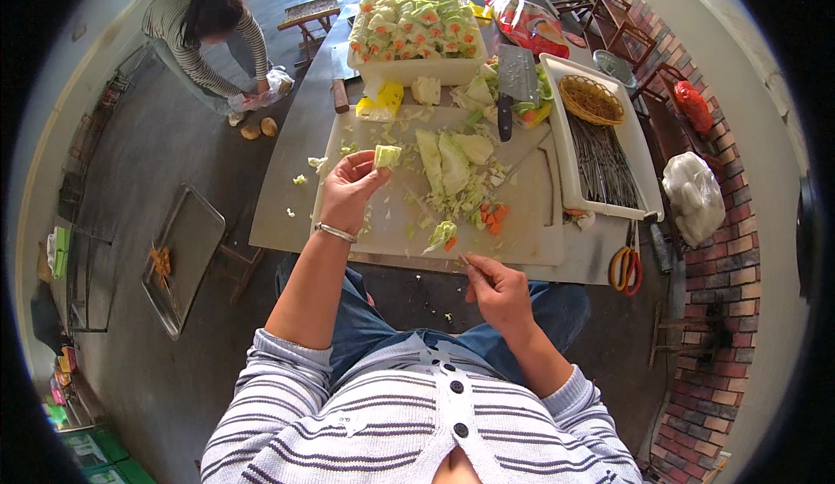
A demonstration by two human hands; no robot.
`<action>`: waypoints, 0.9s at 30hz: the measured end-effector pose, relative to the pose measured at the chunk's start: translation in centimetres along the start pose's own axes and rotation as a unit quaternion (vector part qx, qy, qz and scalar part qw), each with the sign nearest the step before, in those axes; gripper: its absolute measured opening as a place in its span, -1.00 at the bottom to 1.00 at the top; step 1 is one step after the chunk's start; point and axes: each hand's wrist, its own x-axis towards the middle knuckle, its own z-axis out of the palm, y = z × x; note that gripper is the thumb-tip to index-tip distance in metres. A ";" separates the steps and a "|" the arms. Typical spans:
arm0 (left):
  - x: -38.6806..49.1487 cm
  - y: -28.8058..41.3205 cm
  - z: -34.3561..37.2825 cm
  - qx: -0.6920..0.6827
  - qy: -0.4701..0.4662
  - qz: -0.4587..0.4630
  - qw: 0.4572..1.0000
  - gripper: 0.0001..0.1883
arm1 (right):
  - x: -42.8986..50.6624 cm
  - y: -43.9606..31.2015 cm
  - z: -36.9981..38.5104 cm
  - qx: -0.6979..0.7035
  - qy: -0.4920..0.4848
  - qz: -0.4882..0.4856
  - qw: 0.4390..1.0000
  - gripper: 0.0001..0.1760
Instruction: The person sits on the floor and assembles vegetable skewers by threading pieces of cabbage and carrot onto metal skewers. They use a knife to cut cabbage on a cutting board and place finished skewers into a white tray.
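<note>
My left hand (353, 184) pinches a folded piece of cabbage (387, 156) above the left part of a white cutting board (522, 236). In my right hand (499, 288) is the near end of a thin skewer (460, 254), which carries a piece of carrot (450, 243) and a cabbage piece (441, 236). Cut cabbage leaves (455, 164) and small scraps lie on the middle of the board, with orange carrot pieces (494, 218) to their right. Beyond the board, a white tub (417, 72) is heaped with cabbage and carrot skewers (417, 24).
A cleaver (517, 76) lies beyond the board, another knife (340, 94) at left. Right are a white tray (610, 207) of skewers with a wicker basket (590, 99), and scissors (626, 265) at the table edge. A person (202, 40) bends over a plastic bag at upper left. A metal tray (196, 249) stands at left.
</note>
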 end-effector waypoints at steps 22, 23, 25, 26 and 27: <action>-4.3 -0.5 4.4 -0.037 -0.067 -0.022 0.997 -0.71 | 2.5 -0.7 0.5 0.077 0.000 0.007 0.997 -0.77; -4.2 0.0 5.0 -0.079 -0.029 -0.048 0.995 -0.69 | 2.6 -0.6 0.5 0.087 -0.001 0.009 0.996 -0.77; -3.9 0.1 5.6 -0.175 0.000 -0.101 0.979 -0.68 | 2.6 -0.9 1.0 0.091 -0.013 0.001 0.996 -0.77; -3.5 -0.2 5.8 -0.229 -0.012 -0.129 0.965 -0.68 | 2.6 -1.0 1.2 0.093 -0.020 -0.002 0.995 -0.77; -3.3 -0.4 6.0 -0.280 -0.022 -0.152 0.948 -0.68 | 2.6 -0.9 1.6 0.103 -0.013 -0.002 0.995 -0.77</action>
